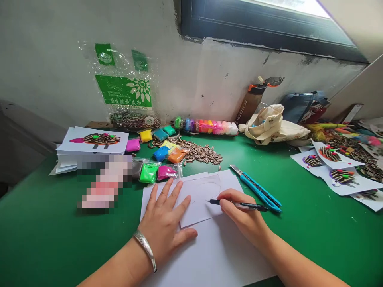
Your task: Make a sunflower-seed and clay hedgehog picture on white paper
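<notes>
The left hand lies spread, pressing a white card onto a paper sheet at lower centre of the frame. The right hand pinches a black pen, its tip on the card, near a blue utility knife on the green counter.

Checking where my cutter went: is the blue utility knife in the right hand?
No, the right hand grips a black pen; the blue utility knife lies beside the paper.
</notes>
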Action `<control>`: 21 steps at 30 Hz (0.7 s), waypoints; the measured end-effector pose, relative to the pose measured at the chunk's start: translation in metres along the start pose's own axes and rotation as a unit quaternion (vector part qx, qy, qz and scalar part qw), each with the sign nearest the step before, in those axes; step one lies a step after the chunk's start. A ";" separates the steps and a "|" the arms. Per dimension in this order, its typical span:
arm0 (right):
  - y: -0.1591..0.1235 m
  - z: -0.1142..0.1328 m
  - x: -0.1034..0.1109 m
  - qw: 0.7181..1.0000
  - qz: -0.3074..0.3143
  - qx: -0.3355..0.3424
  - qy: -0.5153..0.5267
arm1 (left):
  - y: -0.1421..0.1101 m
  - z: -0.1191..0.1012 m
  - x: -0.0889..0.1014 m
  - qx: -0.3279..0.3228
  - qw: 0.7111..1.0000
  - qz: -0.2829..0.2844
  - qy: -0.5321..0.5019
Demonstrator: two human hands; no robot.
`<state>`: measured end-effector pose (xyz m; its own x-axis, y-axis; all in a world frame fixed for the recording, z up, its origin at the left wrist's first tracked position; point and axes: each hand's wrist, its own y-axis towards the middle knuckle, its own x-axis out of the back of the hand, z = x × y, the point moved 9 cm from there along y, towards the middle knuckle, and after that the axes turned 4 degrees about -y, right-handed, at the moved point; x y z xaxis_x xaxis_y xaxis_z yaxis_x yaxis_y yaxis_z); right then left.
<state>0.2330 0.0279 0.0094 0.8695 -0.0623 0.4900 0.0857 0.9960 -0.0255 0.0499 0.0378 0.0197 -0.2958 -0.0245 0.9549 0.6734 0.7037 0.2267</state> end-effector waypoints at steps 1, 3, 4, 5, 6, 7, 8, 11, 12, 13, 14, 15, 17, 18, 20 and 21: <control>-0.001 0.002 -0.001 1.000 0.002 0.004 -0.002 | 0.000 0.003 -0.002 0.012 1.000 0.007 0.001; -0.002 0.007 -0.004 1.000 0.010 0.014 -0.003 | 0.000 0.009 -0.005 0.038 0.999 0.013 0.002; -0.002 0.008 -0.005 1.000 0.016 0.018 -0.002 | 0.000 0.012 -0.005 0.049 0.999 0.014 0.003; -0.002 0.008 -0.006 1.000 0.022 0.019 0.003 | 0.000 0.014 -0.005 0.056 0.998 0.015 0.003; -0.002 0.006 -0.007 0.999 0.027 0.016 0.013 | 0.000 0.016 -0.005 0.060 0.998 0.016 0.003; -0.001 0.004 -0.007 0.999 0.031 0.009 0.027 | 0.000 0.017 -0.005 0.063 0.998 0.017 0.003; 0.001 0.001 -0.008 0.998 0.033 -0.001 0.046 | 0.000 0.018 -0.005 0.065 0.998 0.018 0.003; 0.010 -0.008 -0.008 0.992 0.022 -0.033 0.118 | 0.000 0.019 -0.004 0.071 0.997 0.020 0.005; 0.013 -0.009 -0.009 0.989 0.015 -0.041 0.142 | 0.000 0.019 -0.004 0.073 0.997 0.022 0.006; 0.016 -0.009 -0.010 0.985 0.008 -0.047 0.165 | 0.000 0.019 -0.004 0.073 0.997 0.023 0.007; 0.019 -0.008 -0.012 0.982 0.002 -0.050 0.184 | 0.000 0.020 -0.003 0.074 0.997 0.024 0.008; 0.020 -0.007 -0.013 0.980 -0.001 -0.050 0.193 | 0.000 0.020 -0.003 0.075 0.997 0.026 0.008; 0.019 -0.003 -0.015 0.984 -0.003 -0.043 0.173 | 0.000 0.021 -0.002 0.075 0.997 0.030 0.007; 0.017 -0.001 -0.015 0.988 -0.002 -0.040 0.149 | 0.000 0.021 -0.002 0.076 0.997 0.032 0.005; 0.009 -0.001 -0.013 0.995 0.006 -0.038 0.093 | 0.000 0.022 -0.002 0.078 0.996 0.035 0.004; 0.005 -0.002 -0.011 0.997 0.010 -0.039 0.073 | 0.000 0.023 -0.003 0.082 0.996 0.036 0.005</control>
<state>0.2244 0.0332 0.0020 0.9321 -0.0573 0.3577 0.1009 0.9894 -0.1045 0.0350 0.0539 0.0127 -0.2440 0.0238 0.9695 0.5732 0.8099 0.1243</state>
